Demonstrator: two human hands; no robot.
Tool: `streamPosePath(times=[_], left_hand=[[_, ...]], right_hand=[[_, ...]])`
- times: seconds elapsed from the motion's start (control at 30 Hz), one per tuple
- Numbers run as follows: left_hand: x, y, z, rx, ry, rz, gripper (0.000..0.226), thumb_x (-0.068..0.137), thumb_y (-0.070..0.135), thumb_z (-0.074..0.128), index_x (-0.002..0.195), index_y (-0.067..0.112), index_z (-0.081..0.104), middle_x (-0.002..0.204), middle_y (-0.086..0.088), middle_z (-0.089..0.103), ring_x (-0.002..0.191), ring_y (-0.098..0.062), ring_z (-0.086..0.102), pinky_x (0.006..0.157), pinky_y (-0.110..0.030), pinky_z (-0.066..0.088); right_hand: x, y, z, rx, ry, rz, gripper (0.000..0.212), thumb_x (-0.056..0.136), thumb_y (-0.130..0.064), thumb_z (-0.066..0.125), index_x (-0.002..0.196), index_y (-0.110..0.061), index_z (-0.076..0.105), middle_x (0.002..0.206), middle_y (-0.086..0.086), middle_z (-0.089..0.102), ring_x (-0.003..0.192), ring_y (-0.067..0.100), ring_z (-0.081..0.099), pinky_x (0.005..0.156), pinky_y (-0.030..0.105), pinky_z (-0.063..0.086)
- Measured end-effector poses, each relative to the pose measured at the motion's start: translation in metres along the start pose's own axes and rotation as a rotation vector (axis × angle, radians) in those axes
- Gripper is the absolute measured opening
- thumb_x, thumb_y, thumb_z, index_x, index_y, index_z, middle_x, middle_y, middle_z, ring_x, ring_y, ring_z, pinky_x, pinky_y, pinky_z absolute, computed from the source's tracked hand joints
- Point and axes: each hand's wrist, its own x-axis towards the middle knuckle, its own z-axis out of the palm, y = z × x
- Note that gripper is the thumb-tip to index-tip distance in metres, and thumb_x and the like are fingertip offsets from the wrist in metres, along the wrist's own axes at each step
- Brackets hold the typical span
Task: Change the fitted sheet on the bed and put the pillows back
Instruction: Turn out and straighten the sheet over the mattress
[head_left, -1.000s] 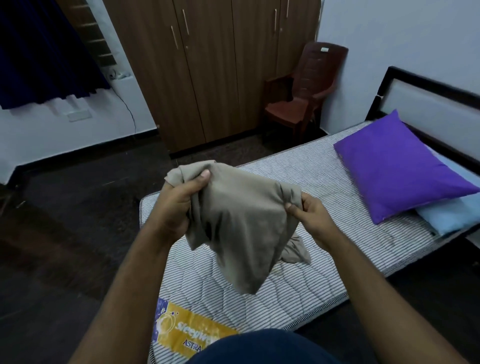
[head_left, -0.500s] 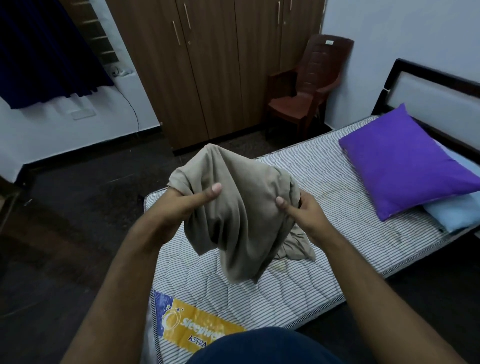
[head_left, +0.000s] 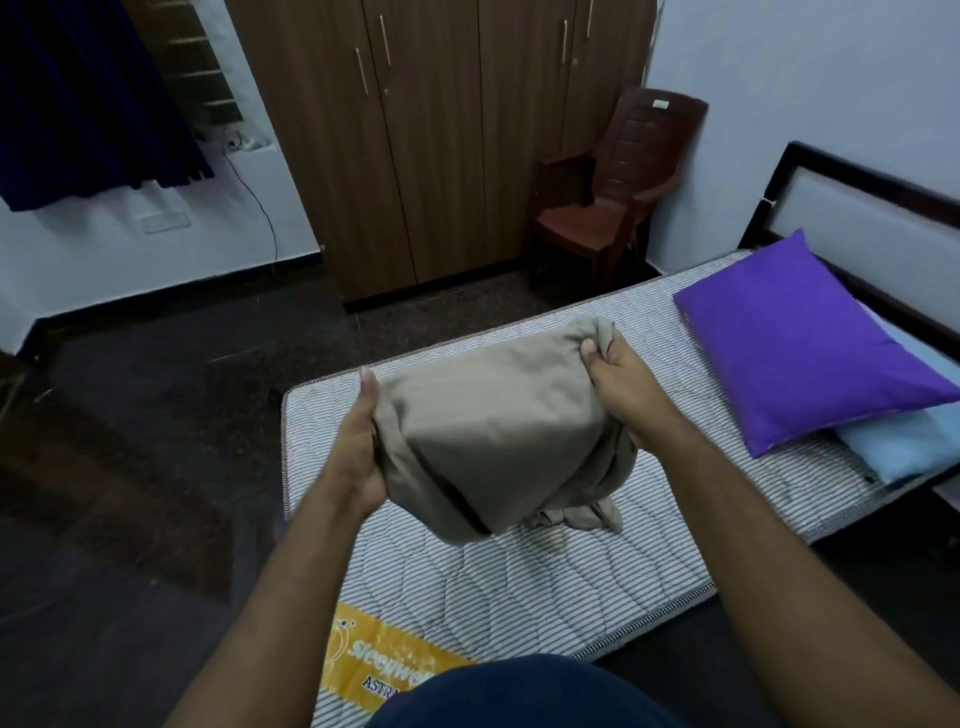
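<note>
A bunched beige fitted sheet (head_left: 488, 431) hangs in the air over the bare striped mattress (head_left: 519, 582). My left hand (head_left: 358, 447) grips its left edge, thumb on top. My right hand (head_left: 618, 384) pinches a gathered corner at the upper right. The sheet's lower folds touch the mattress. A purple pillow (head_left: 800, 343) lies at the head end on top of a light blue pillow (head_left: 904, 441).
A black-framed headboard (head_left: 857, 208) stands at the right. A brown plastic chair (head_left: 613, 192) sits in the corner beside a wooden wardrobe (head_left: 426, 145). Dark floor (head_left: 156, 415) lies left of the bed, a dark curtain (head_left: 88, 93) hangs at the upper left.
My hands have moved apart and stretched the sheet wider. The right hand rose and took a gathered corner; the left hand dropped to the sheet's left edge.
</note>
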Motion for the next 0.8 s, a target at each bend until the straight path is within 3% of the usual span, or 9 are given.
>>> streamPosePath(times=[0.1, 0.17, 0.23, 0.37, 0.43, 0.5, 0.53, 0.67, 0.8], left_hand=[[-0.007, -0.036, -0.004, 0.233, -0.088, -0.105, 0.100, 0.050, 0.066, 0.091, 0.130, 0.014, 0.064, 0.122, -0.010, 0.073, 0.113, -0.024, 0.069, 0.086, -0.044, 0.061], [-0.004, -0.060, -0.004, 0.485, -0.124, -0.145, 0.087, 0.055, 0.037, 0.100, 0.129, 0.010, 0.062, 0.118, -0.008, 0.075, 0.110, -0.026, 0.071, 0.092, -0.057, 0.057], [-0.001, -0.074, -0.001, 0.526, -0.044, -0.136, 0.078, 0.063, 0.017, 0.096, 0.132, 0.008, 0.060, 0.116, -0.006, 0.075, 0.108, -0.026, 0.071, 0.094, -0.055, 0.057], [0.008, -0.080, -0.001, 0.386, 0.173, -0.077, 0.074, 0.069, 0.016, 0.083, 0.135, 0.002, 0.053, 0.122, -0.012, 0.069, 0.113, -0.028, 0.067, 0.101, -0.047, 0.054], [0.007, -0.085, -0.001, 0.429, 0.240, -0.079, 0.057, 0.078, 0.012, 0.080, 0.128, 0.005, 0.052, 0.123, -0.013, 0.066, 0.111, -0.029, 0.065, 0.100, -0.049, 0.054], [0.002, -0.097, 0.003, 0.524, 0.258, -0.114, 0.041, 0.089, 0.012, 0.075, 0.122, 0.008, 0.051, 0.123, -0.016, 0.065, 0.106, -0.028, 0.066, 0.091, -0.047, 0.058], [-0.004, -0.105, 0.006, 0.550, 0.247, -0.147, 0.039, 0.092, 0.013, 0.074, 0.122, 0.008, 0.051, 0.122, -0.016, 0.065, 0.104, -0.027, 0.067, 0.085, -0.045, 0.059], [-0.031, -0.150, -0.003, 0.654, 0.082, -0.413, 0.077, 0.071, 0.022, 0.094, 0.135, 0.010, 0.053, 0.118, -0.008, 0.070, 0.095, -0.023, 0.070, 0.078, -0.044, 0.062], [-0.065, -0.194, 0.004, 1.326, 0.025, -0.598, 0.067, 0.063, 0.026, 0.097, 0.108, 0.007, 0.051, 0.105, -0.007, 0.056, 0.086, -0.015, 0.053, 0.067, -0.027, 0.051]], right_hand=[[-0.009, 0.001, 0.005, 0.212, -0.052, 0.124, 0.030, 0.103, -0.050, 0.049, 0.118, -0.027, 0.062, 0.119, -0.001, 0.070, 0.114, 0.018, 0.066, 0.108, 0.046, 0.049], [-0.014, 0.003, -0.001, 0.265, -0.114, 0.210, 0.047, 0.096, -0.059, 0.057, 0.125, -0.022, 0.057, 0.123, -0.004, 0.067, 0.113, 0.015, 0.064, 0.106, 0.040, 0.050], [-0.015, 0.011, -0.012, 0.266, -0.258, 0.204, 0.080, 0.078, -0.064, 0.077, 0.137, -0.018, 0.048, 0.131, -0.004, 0.064, 0.118, 0.014, 0.063, 0.106, 0.039, 0.050], [-0.025, 0.044, -0.044, -0.047, -0.639, 0.199, 0.105, 0.064, -0.034, 0.097, 0.146, -0.032, 0.032, 0.143, -0.011, 0.053, 0.129, 0.007, 0.055, 0.106, 0.027, 0.049], [-0.029, 0.061, -0.051, -0.335, -0.706, 0.219, 0.080, 0.065, -0.037, 0.097, 0.127, -0.016, 0.051, 0.124, -0.009, 0.062, 0.113, 0.009, 0.061, 0.089, 0.017, 0.052], [-0.032, 0.078, -0.049, -0.602, -0.738, 0.223, 0.046, 0.071, -0.038, 0.093, 0.091, -0.020, 0.055, 0.096, -0.005, 0.061, 0.084, 0.007, 0.058, 0.063, 0.014, 0.044], [-0.032, 0.094, -0.046, -0.677, -0.753, 0.218, 0.042, 0.073, -0.039, 0.091, 0.084, -0.019, 0.055, 0.089, -0.002, 0.062, 0.079, 0.010, 0.057, 0.060, 0.018, 0.043], [-0.042, 0.154, -0.038, -0.573, -0.799, 0.210, 0.039, 0.082, -0.046, 0.080, 0.099, -0.014, 0.068, 0.096, 0.008, 0.073, 0.090, 0.022, 0.069, 0.077, 0.038, 0.058], [-0.073, 0.181, -0.033, -0.267, -0.864, 0.296, 0.013, 0.100, -0.026, 0.065, 0.104, -0.014, 0.067, 0.091, 0.001, 0.073, 0.084, 0.016, 0.069, 0.064, 0.022, 0.054]])
